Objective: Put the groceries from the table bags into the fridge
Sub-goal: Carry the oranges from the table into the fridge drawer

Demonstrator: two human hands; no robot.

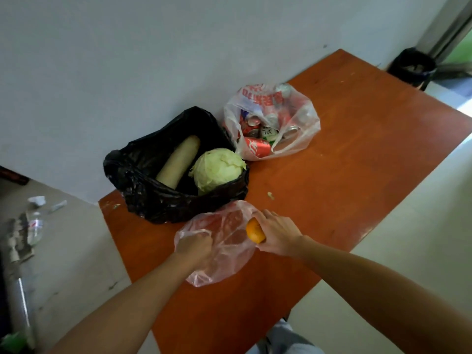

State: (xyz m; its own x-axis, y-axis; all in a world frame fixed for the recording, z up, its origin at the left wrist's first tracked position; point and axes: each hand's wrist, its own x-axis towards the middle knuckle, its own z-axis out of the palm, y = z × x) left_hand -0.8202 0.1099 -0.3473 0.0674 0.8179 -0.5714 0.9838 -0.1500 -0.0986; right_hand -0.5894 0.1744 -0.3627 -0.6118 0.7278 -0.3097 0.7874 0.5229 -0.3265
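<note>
Right hand (278,235) grasps a round orange fruit (255,231), fingers wrapped over its top, right at the mouth of a thin translucent pinkish plastic bag (224,231). Left hand (195,247) is clenched on that bag's film, bunching it just left of the fruit. The film looks slack and flat, and I can't tell if anything else is inside. Step in hand, as I read it: get the orange clear of the bag. To do it well, the left hand pins the film to the orange-brown wooden table (357,149) while the right lifts straight up and away, so the film doesn't snag on the fingers. Grip firm but light — the fruit is round and smooth and will likely roll if dropped, and the table edge is close on the near side of both hands. Beyond the left hand sits a crumpled black plastic bag (163,200) holding a long white radish (177,162) and a pale green cabbage head (218,169). Further out beyond the right hand is a clear plastic bag with red print (301,118), full of drink cans, with a red can (258,146) lying at its mouth. Neither is unpacked yet. Fridge isn't in view, so plan the carry — once the left hand lets go of the film, it could take the cabbage on the same trip.
</note>
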